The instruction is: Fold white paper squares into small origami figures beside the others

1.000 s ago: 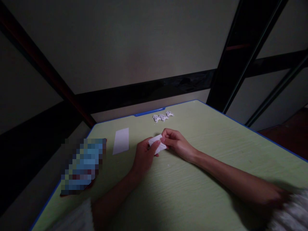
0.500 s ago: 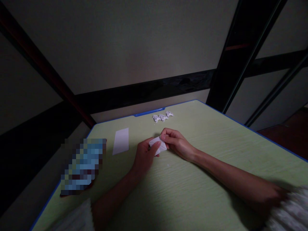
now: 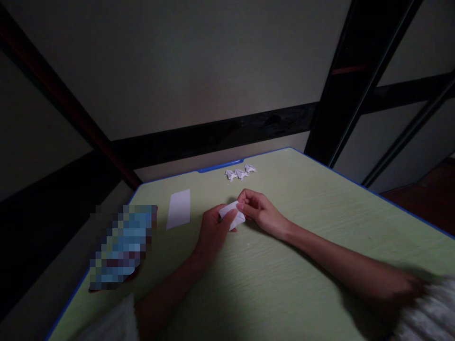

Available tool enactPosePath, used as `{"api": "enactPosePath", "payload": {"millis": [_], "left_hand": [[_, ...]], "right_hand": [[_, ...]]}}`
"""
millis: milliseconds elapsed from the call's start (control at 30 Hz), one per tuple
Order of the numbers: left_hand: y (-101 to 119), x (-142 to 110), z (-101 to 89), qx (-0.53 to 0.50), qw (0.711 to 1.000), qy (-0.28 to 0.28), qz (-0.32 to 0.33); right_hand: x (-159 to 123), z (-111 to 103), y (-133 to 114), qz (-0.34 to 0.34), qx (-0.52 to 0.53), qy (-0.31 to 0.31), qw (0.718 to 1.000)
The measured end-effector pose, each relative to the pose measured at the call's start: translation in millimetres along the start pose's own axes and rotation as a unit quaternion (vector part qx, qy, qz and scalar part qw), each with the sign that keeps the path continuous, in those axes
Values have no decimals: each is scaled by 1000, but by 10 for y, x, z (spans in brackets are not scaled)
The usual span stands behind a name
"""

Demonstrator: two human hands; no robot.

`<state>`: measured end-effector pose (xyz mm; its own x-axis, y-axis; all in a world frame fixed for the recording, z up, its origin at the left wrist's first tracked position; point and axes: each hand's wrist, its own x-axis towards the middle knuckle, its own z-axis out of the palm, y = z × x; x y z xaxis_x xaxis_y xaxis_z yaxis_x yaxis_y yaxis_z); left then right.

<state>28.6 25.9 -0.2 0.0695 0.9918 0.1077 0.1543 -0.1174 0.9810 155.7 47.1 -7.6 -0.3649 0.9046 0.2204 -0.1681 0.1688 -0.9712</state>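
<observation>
Between my hands, just above the tabletop, is a small folded piece of white paper [image 3: 236, 220] with crease lines on it. My left hand [image 3: 215, 229] pinches it from the near left side, thumb on top and fingers beneath. At its upper right corner my right hand [image 3: 261, 212] is closed, thumb and fingertips pressed on the paper's edge. Three small folded paper figures [image 3: 241, 174] stand in a row beyond my hands. Left of my left hand lies a flat white paper sheet [image 3: 178, 209].
The pale green table [image 3: 320, 199] has a blue rim and a blue handle-like strip [image 3: 222, 165] at its far edge. A pixelated blue object [image 3: 124, 246] lies at the table's left. Behind the table rises a panelled cabinet front [image 3: 213, 71] with dark bands.
The folded paper has tilted slightly in my fingers, and its right corner has shifted a little. My hands stay almost in place; the other things on the table have not moved.
</observation>
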Motion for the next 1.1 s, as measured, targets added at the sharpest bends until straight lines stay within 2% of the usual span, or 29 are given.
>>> {"api": "enactPosePath", "payload": {"millis": [233, 333, 500, 700, 800, 1100], "left_hand": [[4, -14, -34, 46, 999, 12, 13], [-6, -6, -35, 32, 999, 0, 14], [-10, 1, -24, -37, 999, -38, -1], [-87, 0, -29, -120, 989, -83, -14], [-116, 9, -25, -140, 987, -81, -12], [-67, 50, -28, -162, 986, 14, 31]], "right_hand": [[-69, 33, -49, -48, -167, -1, 985], [-80, 36, -91, -45, -193, -11, 980], [-48, 28, -57, 3, -21, -47, 999], [-45, 85, -34, 38, 161, -41, 985], [-48, 101, -50, 48, 184, -36, 981], [9, 51, 6, 67, 151, 21, 986]]}}
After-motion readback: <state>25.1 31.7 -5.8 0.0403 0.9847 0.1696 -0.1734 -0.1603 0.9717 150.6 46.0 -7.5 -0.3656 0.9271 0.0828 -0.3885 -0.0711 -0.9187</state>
